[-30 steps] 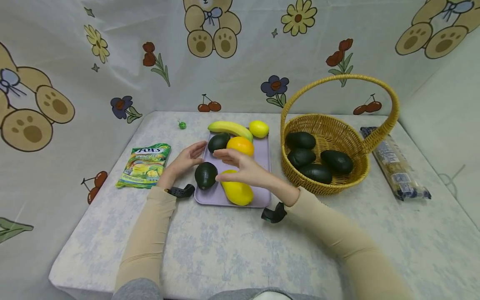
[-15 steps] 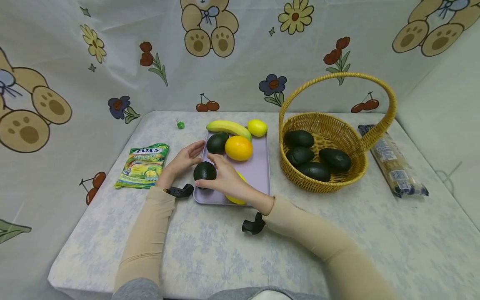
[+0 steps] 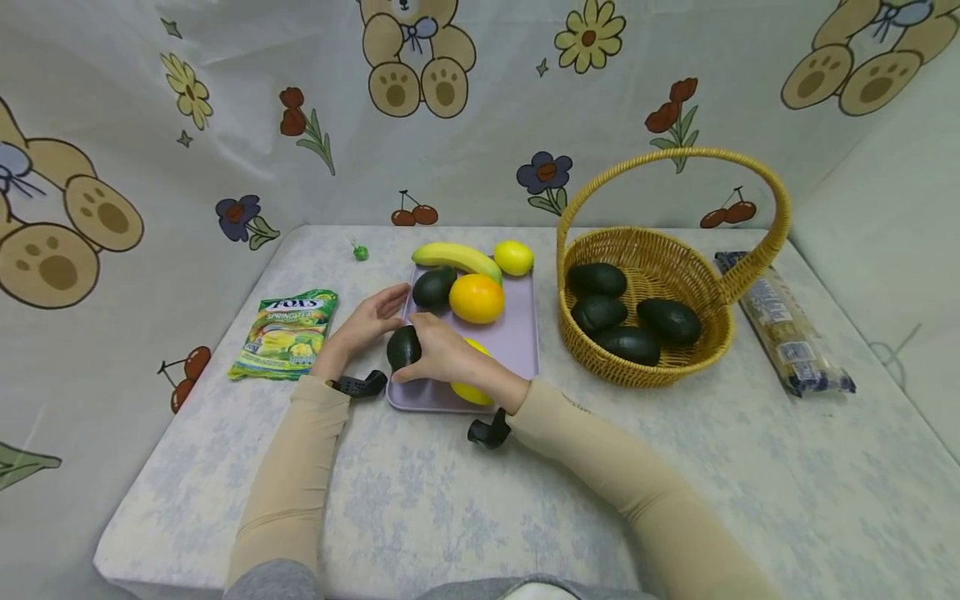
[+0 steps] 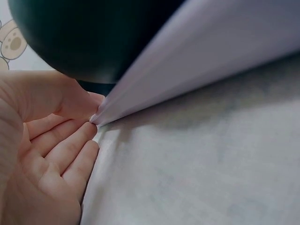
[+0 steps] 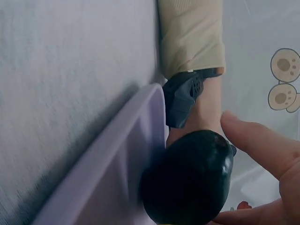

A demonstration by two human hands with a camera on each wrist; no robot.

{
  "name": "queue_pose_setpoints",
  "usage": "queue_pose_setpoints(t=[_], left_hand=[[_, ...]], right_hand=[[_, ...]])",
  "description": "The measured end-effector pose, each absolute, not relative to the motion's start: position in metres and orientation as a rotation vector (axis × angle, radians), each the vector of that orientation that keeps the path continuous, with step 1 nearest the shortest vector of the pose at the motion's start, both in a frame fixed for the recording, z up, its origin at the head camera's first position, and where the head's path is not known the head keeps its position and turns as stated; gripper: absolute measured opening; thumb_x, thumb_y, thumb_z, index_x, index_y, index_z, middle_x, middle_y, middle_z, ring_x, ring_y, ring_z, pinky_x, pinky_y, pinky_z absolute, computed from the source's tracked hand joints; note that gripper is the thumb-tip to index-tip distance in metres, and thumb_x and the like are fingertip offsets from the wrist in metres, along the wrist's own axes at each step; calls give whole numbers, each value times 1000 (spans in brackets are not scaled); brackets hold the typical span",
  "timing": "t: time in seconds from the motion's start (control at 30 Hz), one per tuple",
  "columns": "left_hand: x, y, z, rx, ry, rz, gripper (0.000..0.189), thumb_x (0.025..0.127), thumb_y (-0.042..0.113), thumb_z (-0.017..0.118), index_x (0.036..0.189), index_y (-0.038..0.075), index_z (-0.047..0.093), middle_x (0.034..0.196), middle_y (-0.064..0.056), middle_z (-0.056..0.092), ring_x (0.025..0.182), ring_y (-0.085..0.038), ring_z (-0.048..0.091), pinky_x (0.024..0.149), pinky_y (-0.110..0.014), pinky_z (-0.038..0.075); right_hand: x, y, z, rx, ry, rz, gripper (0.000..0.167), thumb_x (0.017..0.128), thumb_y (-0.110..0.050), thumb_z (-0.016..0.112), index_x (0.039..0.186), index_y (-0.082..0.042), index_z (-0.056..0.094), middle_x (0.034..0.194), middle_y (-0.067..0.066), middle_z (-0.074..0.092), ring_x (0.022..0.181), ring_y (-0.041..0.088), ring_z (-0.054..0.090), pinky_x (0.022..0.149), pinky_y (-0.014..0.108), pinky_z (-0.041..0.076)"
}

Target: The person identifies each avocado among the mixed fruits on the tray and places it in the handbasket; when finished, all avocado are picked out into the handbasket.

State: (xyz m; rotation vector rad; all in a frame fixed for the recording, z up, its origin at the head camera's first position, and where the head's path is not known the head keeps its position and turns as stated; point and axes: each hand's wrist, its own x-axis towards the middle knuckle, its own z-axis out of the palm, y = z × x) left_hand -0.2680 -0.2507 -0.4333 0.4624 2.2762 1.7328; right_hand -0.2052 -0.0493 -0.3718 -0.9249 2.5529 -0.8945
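My left hand pinches the left rim of a lilac tray between thumb and fingers, as the left wrist view shows. My right hand is around a dark green avocado at the tray's front left. In the right wrist view a sliver of background shows between the thumb and this avocado, while a finger meets its other end. A yellow mango-like fruit is partly hidden under the right hand. Another avocado and an orange-yellow fruit lie farther back on the tray.
A banana and a lemon lie along the tray's back edge. To the right stands a wicker basket with several avocados and a tall handle. A FOX'S candy bag is left, a long clear packet far right.
My right hand has come left and down from above the yellow fruit to the front-left avocado, its fingers now around it. My left hand has stayed at the tray's rim.
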Motion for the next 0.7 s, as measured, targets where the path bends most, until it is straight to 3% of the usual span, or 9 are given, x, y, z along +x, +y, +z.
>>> queue_pose_setpoints(t=[0.2,0.5,0.7], left_hand=[[-268,-251,-435,457,2279,1735,66,88,-11,51,148,-2,22,153,-16,22,139,-28,23,112,-40,24],[-263,-248,-425,431,2260,1723,68,87,-12,51,148,-4,20,153,-18,19,139,-31,20,113,-42,20],[-257,-245,-416,452,2247,1727,67,87,-13,50,146,-8,19,152,-22,18,139,-35,19,113,-45,20]], right_hand=[[-211,-49,-370,-937,2523,-787,101,73,-38,81,145,6,26,147,19,32,132,24,34,110,32,30],[-211,-50,-372,-1081,2546,-698,89,71,-39,82,136,4,40,129,14,49,110,21,49,94,28,42],[-210,-49,-373,-1073,2589,-713,86,71,-39,82,134,3,43,127,14,50,110,21,48,94,28,43]])
